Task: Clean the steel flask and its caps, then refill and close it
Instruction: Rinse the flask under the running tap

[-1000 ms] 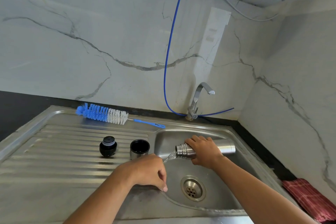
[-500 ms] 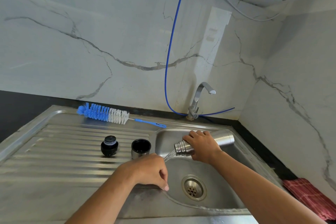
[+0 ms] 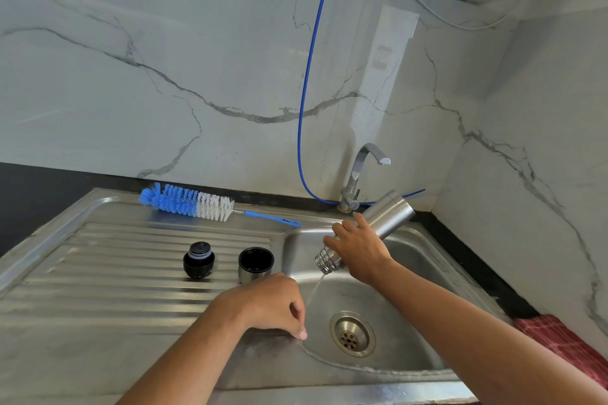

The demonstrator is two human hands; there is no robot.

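Two bare hands are working over a stainless-steel sink (image 3: 388, 371), near the round drain (image 3: 352, 334). Nearest, the left hand (image 3: 273, 306) is resting on the basin's front-left rim with its fingers loosely curled, holding nothing. Beyond it, the right hand (image 3: 358, 251) is gripping the cylindrical steel flask (image 3: 388, 212) around its body, fingers wrapped on it, tilting it mouth-down so a thin stream of water (image 3: 314, 289) is running into the basin. On the ribbed draining board (image 3: 98, 273) to the left, a black inner stopper cap (image 3: 198, 260) and a steel outer cup-cap with black lining (image 3: 256, 264) are standing side by side, apart. Farther back, a blue-and-white bottle brush (image 3: 194, 203) is lying along the sink's rear edge, and a chrome tap (image 3: 358, 174) is standing behind the basin.
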